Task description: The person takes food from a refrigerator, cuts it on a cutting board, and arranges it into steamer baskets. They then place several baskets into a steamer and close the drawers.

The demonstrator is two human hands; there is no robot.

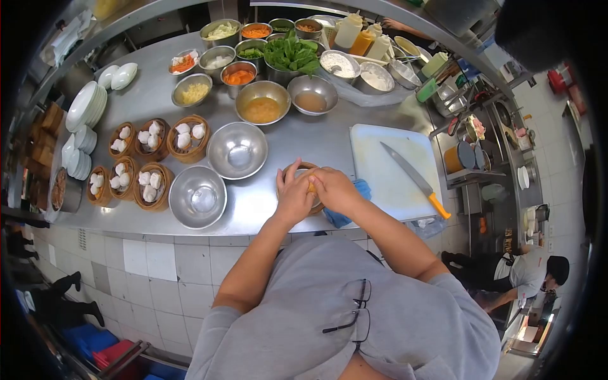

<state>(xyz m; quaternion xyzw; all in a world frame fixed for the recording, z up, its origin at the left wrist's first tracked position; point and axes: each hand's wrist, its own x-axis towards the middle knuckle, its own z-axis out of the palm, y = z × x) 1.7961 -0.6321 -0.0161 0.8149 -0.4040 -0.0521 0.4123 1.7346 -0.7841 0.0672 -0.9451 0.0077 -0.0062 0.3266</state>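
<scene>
Now your left hand (294,194) and right hand (335,189) are pinching a small yellow thing (311,187); under them a round basket (307,165) is sitting, with a blue cloth (337,218) beside.

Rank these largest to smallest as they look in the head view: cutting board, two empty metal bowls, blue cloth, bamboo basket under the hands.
1. Cutting board
2. Upper empty bowl and lower empty bowl: too alike to rank
3. Blue cloth, partly covered
Unranked: bamboo basket, largely hidden

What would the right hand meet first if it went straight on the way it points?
Probably the left hand, close ahead of the right hand; whether they touch is unclear.
</scene>
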